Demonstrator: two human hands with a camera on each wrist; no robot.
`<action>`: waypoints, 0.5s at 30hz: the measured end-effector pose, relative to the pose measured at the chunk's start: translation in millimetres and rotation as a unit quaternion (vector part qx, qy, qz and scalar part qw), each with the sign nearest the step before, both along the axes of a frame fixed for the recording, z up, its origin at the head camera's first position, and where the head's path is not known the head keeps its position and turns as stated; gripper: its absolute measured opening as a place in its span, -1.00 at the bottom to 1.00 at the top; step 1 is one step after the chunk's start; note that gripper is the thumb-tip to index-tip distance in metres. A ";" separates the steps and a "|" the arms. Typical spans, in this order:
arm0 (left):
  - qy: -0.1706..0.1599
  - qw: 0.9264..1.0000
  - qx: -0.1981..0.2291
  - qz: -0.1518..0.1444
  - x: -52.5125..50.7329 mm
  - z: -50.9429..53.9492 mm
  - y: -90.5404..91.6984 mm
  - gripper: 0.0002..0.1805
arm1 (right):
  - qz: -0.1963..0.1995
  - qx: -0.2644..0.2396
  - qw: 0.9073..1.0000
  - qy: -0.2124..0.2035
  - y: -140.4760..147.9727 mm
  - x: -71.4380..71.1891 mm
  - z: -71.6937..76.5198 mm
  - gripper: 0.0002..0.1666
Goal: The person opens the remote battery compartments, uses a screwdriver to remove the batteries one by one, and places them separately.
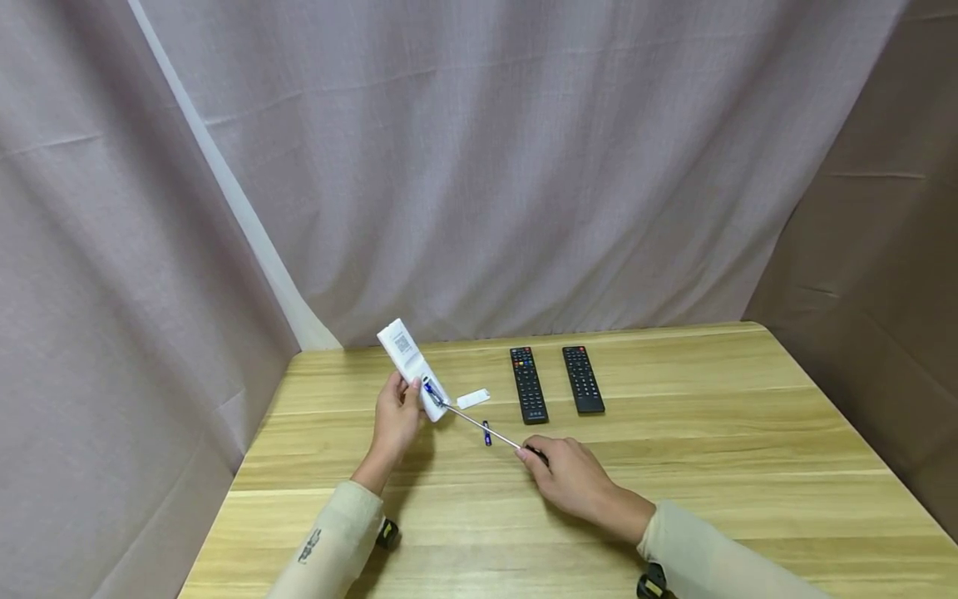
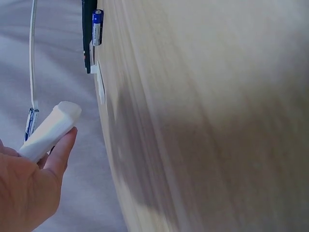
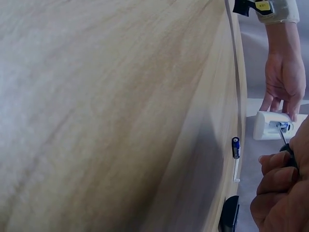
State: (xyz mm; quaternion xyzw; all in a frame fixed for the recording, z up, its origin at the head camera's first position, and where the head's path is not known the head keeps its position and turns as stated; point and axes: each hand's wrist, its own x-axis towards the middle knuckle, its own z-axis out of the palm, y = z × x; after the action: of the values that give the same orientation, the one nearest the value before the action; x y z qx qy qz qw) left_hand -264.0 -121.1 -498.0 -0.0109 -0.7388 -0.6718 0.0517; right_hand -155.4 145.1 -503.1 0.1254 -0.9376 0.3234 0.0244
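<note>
My left hand (image 1: 397, 418) grips a white remote control (image 1: 407, 353) above the table, its back with a printed code turned up and its battery compartment uncovered. Inside the compartment, a blue and silver battery (image 1: 430, 389) appears partly tilted out in the left wrist view. My right hand (image 1: 572, 476) holds a screwdriver (image 1: 482, 427) by its dark handle, and the tip of its long thin shaft meets the battery at the compartment. Below the shaft, a second blue battery (image 1: 487, 438) lies on the table. Near the remote's lower end lies a white battery cover (image 1: 473, 398).
Two black remote controls lie face up toward the back of the wooden table (image 1: 718, 416): one with coloured buttons (image 1: 529, 385), the other black remote (image 1: 584, 379) to its right. A grey curtain (image 1: 524, 166) hangs behind the table's far edge.
</note>
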 end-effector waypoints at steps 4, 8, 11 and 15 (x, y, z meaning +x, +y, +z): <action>-0.002 1.000 -0.006 -0.005 -0.5 -1.0 1.3 -0.59 | -0.006 0.002 1.000 0.004 2.6 1.1 -1.2 -0.74; -0.001 1.000 -0.016 -0.009 -2.1 -3.9 2.4 -0.58 | -0.011 0.007 1.000 0.008 4.4 1.4 -2.1 -0.76; 0.003 1.000 -0.023 -0.014 -2.5 -6.3 3.4 -0.58 | -0.008 0.013 1.000 0.009 5.5 1.5 -3.0 -0.77; 0.001 1.000 -0.024 -0.016 -1.9 -8.1 4.7 -0.57 | -0.003 0.024 1.000 0.006 7.6 2.7 -4.9 -0.78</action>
State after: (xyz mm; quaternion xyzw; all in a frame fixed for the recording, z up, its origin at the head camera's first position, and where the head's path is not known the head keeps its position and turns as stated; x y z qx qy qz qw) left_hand -265.8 -116.5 -506.1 -0.0246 -0.7544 -0.6547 0.0409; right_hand -152.7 152.7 -508.0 0.1248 -0.9453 0.3002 0.0276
